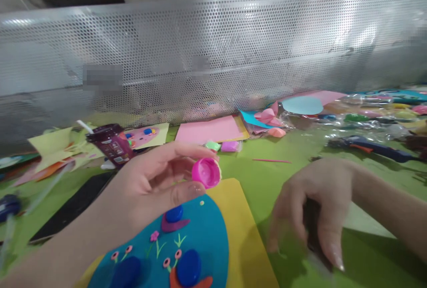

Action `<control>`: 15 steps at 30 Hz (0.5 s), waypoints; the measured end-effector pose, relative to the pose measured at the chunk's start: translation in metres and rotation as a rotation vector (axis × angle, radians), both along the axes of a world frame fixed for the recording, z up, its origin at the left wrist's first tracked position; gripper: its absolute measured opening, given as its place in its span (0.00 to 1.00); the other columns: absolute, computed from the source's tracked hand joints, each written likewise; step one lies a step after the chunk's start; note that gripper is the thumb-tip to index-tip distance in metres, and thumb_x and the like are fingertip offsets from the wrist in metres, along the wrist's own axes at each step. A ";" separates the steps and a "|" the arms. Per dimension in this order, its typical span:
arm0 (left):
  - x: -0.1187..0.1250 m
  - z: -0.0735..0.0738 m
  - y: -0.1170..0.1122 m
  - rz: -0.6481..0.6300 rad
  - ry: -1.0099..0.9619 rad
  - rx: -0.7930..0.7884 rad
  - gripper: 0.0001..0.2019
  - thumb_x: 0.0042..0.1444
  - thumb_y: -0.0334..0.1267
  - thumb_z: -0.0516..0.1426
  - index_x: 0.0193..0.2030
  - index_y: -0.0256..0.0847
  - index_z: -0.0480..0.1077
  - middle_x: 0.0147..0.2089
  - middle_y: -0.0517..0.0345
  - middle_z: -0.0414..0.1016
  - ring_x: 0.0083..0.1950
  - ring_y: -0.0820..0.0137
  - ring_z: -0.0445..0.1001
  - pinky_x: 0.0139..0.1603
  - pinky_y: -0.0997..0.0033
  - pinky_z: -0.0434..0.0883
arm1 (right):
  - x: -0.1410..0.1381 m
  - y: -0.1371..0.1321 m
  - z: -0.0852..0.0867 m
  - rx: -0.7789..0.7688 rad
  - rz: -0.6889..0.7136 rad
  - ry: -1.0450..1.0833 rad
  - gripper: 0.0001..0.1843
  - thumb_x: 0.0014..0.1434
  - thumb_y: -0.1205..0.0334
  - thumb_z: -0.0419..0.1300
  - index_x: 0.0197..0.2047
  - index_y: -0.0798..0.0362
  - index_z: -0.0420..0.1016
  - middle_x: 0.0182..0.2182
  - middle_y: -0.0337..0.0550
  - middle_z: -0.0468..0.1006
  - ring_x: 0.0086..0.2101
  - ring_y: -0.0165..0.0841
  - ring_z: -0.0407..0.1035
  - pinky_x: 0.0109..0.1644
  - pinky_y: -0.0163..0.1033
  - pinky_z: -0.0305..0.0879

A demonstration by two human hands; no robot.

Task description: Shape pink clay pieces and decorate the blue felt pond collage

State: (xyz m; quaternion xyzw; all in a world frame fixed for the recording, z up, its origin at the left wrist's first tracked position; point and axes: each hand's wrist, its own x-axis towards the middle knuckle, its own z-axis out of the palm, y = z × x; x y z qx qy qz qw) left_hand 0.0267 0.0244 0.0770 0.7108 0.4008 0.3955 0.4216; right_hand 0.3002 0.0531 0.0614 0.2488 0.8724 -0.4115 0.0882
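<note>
My left hand (170, 172) pinches a bright pink bottle cap (206, 173) between thumb and fingers, its hollow side facing me. Pale yellow bits cling to the cap's right rim. Beneath that hand lies a blue paper oval (213, 234) on a yellow sheet (243, 230). On the oval are clay snails with blue caps as shells, one with an orange body (175, 277), one with a purple body (167, 225), plus small flowers and grass. My right hand (313, 212), smeared by motion, bends down over the table's right side, fingers curled about a dark, slim thing (312, 226) mostly hidden.
A dark purple cup with a straw (111, 143) stands at left beside a black flat object (73, 208). Pink paper (207, 130), a thin pink stick (271, 161), a dark blue tool (376, 146) and clay packets (360, 117) lie farther back. A perforated metal screen (213, 48) borders the table.
</note>
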 end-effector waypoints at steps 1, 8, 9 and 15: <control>0.000 -0.002 0.001 -0.004 0.010 -0.022 0.11 0.49 0.39 0.61 0.40 0.53 0.71 0.39 0.70 0.78 0.39 0.71 0.75 0.35 0.80 0.70 | -0.001 0.001 0.000 -0.090 0.021 -0.005 0.42 0.43 0.23 0.45 0.33 0.53 0.78 0.35 0.43 0.77 0.31 0.30 0.72 0.28 0.30 0.64; 0.006 -0.013 0.012 -0.121 0.155 -0.133 0.13 0.49 0.43 0.61 0.43 0.50 0.70 0.43 0.62 0.76 0.46 0.67 0.73 0.44 0.72 0.70 | 0.003 0.005 -0.001 -0.378 -0.049 -0.006 0.35 0.45 0.30 0.55 0.36 0.55 0.77 0.31 0.40 0.76 0.33 0.31 0.71 0.36 0.34 0.66; 0.008 -0.014 0.013 -0.141 0.179 -0.144 0.13 0.50 0.42 0.60 0.43 0.49 0.69 0.44 0.62 0.75 0.46 0.66 0.72 0.45 0.71 0.70 | 0.002 0.005 -0.001 -0.345 -0.042 0.044 0.34 0.46 0.30 0.54 0.35 0.55 0.77 0.34 0.42 0.76 0.36 0.32 0.71 0.39 0.35 0.66; 0.017 -0.018 0.019 -0.215 0.246 -0.217 0.12 0.53 0.39 0.57 0.45 0.45 0.68 0.45 0.57 0.74 0.48 0.64 0.71 0.48 0.64 0.69 | -0.001 0.007 -0.001 -0.577 -0.078 -0.142 0.33 0.43 0.32 0.59 0.34 0.56 0.76 0.21 0.33 0.71 0.25 0.27 0.68 0.35 0.34 0.66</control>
